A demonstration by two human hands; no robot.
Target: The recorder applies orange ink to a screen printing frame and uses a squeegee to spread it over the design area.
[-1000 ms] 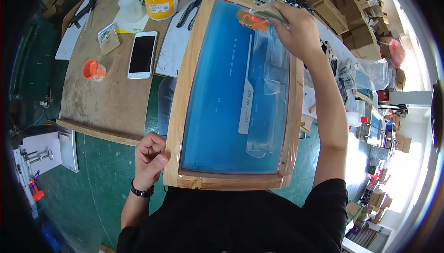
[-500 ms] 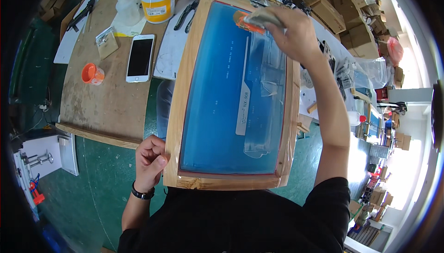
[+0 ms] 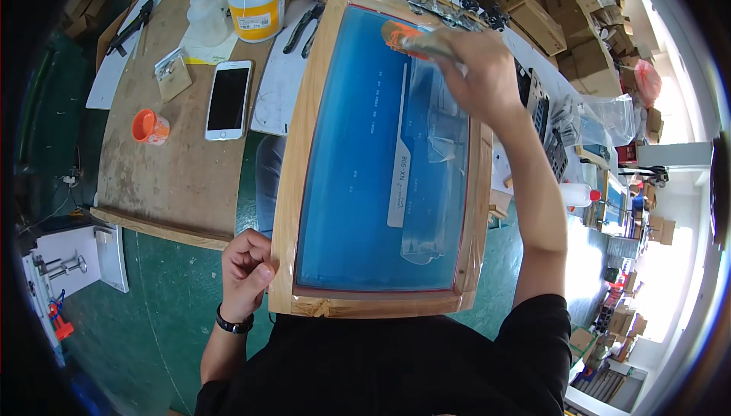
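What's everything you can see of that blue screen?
Lengthwise before the person, the screen is a glossy blue rectangle with pale markings, clear film on its right half, and a wooden frame. The left hand is at its near left edge; the right hand holds an orange-smeared tool at its far end.

Reads as a workshop: green floor (image 3: 171, 325), cardboard boxes (image 3: 541, 26) piled beyond far right edge of tabletop (image 3: 268, 108), yellow-and-white bucket (image 3: 256, 23) and black-handled tool (image 3: 298, 32) near far edge.

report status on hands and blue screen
Left hand at lower left edge of wooden frame. Right hand gripping orange-smeared scraper over far end of blue screen. Clear film on screen's right side; right hand hides far right corner.
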